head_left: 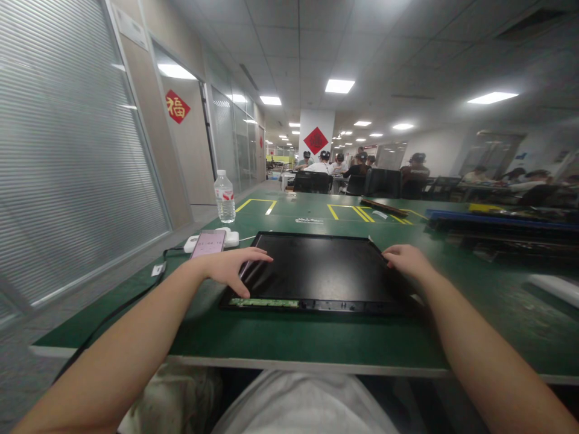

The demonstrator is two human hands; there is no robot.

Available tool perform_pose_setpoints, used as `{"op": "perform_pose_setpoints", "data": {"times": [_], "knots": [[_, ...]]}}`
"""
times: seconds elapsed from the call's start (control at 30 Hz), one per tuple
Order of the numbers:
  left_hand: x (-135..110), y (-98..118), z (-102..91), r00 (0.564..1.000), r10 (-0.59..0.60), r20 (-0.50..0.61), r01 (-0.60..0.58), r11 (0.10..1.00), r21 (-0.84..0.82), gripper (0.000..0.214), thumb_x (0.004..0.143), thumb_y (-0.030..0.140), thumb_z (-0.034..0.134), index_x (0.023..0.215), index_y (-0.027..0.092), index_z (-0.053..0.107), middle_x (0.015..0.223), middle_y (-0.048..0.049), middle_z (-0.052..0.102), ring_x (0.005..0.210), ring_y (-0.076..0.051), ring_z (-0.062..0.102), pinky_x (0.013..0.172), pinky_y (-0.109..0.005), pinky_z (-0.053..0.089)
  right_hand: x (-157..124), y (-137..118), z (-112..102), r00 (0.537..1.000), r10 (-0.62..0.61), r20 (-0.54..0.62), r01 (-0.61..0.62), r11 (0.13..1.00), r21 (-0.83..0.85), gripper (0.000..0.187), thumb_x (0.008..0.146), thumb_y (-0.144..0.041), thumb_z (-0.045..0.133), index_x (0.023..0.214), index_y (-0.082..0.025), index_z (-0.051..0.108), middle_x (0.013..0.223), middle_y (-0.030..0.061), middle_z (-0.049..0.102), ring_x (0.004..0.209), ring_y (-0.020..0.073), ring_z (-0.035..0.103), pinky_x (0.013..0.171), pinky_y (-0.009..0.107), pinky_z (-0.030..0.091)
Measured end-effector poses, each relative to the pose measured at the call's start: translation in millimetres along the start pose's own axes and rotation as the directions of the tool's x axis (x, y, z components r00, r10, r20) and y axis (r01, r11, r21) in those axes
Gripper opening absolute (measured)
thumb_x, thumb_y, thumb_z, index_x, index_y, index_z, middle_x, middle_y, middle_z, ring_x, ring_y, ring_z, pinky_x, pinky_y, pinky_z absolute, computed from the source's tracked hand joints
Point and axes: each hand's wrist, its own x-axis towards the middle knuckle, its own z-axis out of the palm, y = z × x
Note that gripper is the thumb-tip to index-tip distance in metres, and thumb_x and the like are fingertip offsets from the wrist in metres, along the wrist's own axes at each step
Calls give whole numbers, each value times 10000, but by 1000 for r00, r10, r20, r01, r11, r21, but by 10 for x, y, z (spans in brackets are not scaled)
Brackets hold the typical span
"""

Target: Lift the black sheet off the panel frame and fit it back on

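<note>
A black LCD screen panel lies flat on the green table, a strip of green circuit board along its near edge. Over the panel's left side is my left hand, thumb and fingers spread wide; whether they press on the surface is hard to tell. My right hand is at the panel's far right edge, its thumb and fingers closed on the rim. The lower fingers of that hand are hidden.
Left of the panel are a phone, a white charger and a water bottle. Dark and blue strips are piled at the right, near a white bar. A thin brown strip lies farther back. People sit beyond.
</note>
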Motion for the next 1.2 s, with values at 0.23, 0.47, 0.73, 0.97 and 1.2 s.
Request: {"op": "perform_pose_setpoints", "data": {"times": [0.23,0.47,0.73,0.97,1.2], "knots": [[-8,105,-31,999,35,-25,-36,999,-37,905,587,390,850,1411,255,502,1554,-107,390,1405,-319,381,1157,-394,282,-11,-9,-2,1000,4,8,-4,1000,10,294,815,-293,539,978,-205,767,728,31,734,762,184,666,626,244,414],[-1,107,-30,998,58,-33,-60,997,-54,879,566,313,846,1386,266,532,1542,-97,413,1385,-328,410,1149,-406,296,-2,3,11,1000,-14,-2,14,1000,23,259,817,-295,563,945,-200,766,714,36,732,741,180,669,602,232,412],[-4,114,-19,997,73,-13,-73,997,-35,859,600,277,813,1402,245,506,1524,-94,441,1387,-302,412,1160,-384,280,3,7,26,1000,-10,-3,10,1000,-11,289,824,-302,541,980,-211,768,719,32,731,776,190,671,637,244,423],[-6,121,-26,1000,8,9,-7,997,-74,769,678,378,770,1390,239,516,1526,-91,438,1383,-293,414,1156,-388,281,-5,-8,20,1000,-6,-5,6,1000,-5,273,813,-284,550,952,-205,772,718,37,732,771,192,669,636,247,423],[91,48,53,978,-149,-149,152,988,9,487,867,439,535,1277,188,609,1387,-109,582,1253,-263,542,1076,-365,394,25,27,39,1000,-8,0,8,1000,15,270,814,-288,550,946,-208,771,721,37,734,765,188,674,630,242,429]]}}
